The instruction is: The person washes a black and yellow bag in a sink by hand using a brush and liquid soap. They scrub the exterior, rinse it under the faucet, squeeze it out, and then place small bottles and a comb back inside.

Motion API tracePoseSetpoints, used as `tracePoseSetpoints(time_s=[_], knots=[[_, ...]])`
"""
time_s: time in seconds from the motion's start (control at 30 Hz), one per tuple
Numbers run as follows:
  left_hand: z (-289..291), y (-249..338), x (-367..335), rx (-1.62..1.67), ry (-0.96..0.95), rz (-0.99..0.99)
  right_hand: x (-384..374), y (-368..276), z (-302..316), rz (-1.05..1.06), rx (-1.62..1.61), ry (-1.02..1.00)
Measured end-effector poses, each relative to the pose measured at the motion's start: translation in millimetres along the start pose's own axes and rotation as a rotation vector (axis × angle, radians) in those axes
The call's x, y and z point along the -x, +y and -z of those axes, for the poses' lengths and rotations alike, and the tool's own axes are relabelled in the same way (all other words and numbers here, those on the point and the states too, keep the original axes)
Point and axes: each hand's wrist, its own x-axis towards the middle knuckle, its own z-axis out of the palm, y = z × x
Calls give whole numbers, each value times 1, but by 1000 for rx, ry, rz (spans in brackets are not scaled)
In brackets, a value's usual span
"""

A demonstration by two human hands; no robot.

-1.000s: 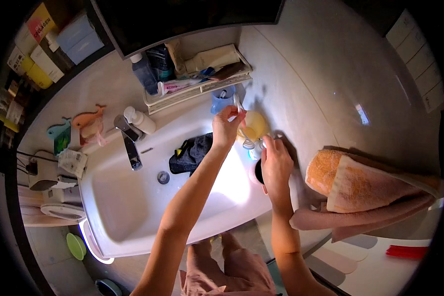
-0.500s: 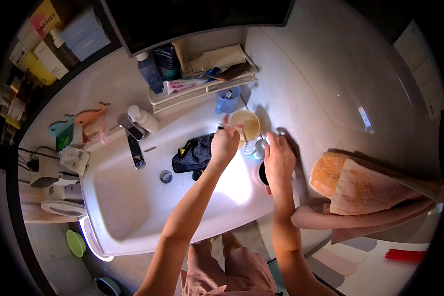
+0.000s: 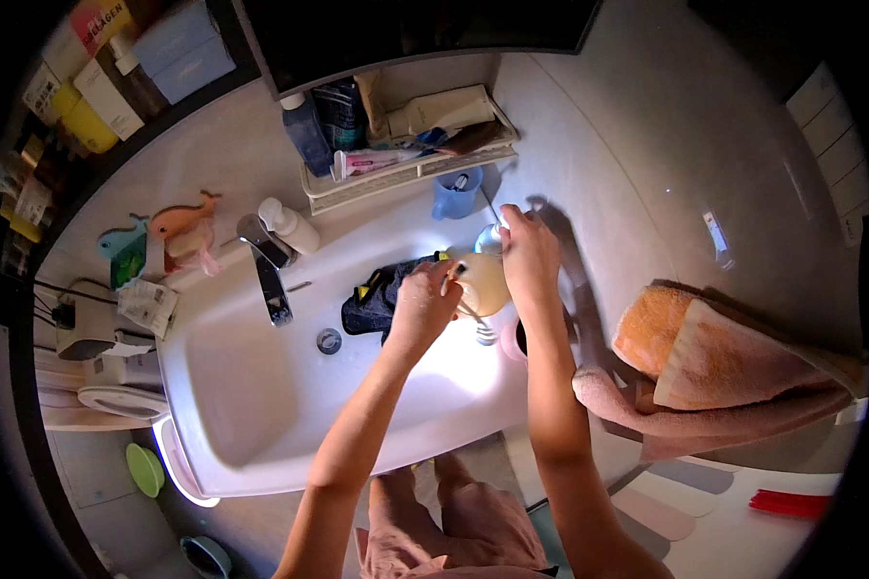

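Observation:
My left hand [image 3: 423, 311] is closed at the left side of a translucent yellow cup [image 3: 486, 287] on the sink's right ledge, fingers pinched at its edge. My right hand [image 3: 531, 253] reaches past the cup and grips a small pale bottle [image 3: 490, 238], mostly hidden by the fingers. A small striped whitish object [image 3: 484, 334] sits just in front of the yellow cup; its kind is unclear. Partly behind my right forearm stands a pink cup [image 3: 513, 340] with a dark inside. A dark cloth [image 3: 377, 301] with yellow bits lies in the basin left of my left hand.
The white sink [image 3: 261, 471] has a faucet [image 3: 273, 289] and a drain [image 3: 329, 341]. Behind stand a pump bottle [image 3: 290, 227], a blue cup [image 3: 457, 196] and a loaded rack [image 3: 406, 180]. Towels [image 3: 714, 367] hang at the right; a mirror-like dark panel [image 3: 415, 39] is above.
The yellow cup has come nearer to me, with my left hand beside it moving nearer and left. My right hand has carried the pale bottle farther back, toward the blue cup.

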Motion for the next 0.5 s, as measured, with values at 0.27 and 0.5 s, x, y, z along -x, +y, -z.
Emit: tracePoseSetpoints(time_s=[0.27,0.5], knots=[[-26,12,4,79,-114,55,2,26,-2,73,-197,-57],[-41,4,5,97,-91,-64,5,20,11,52,-411,-98]])
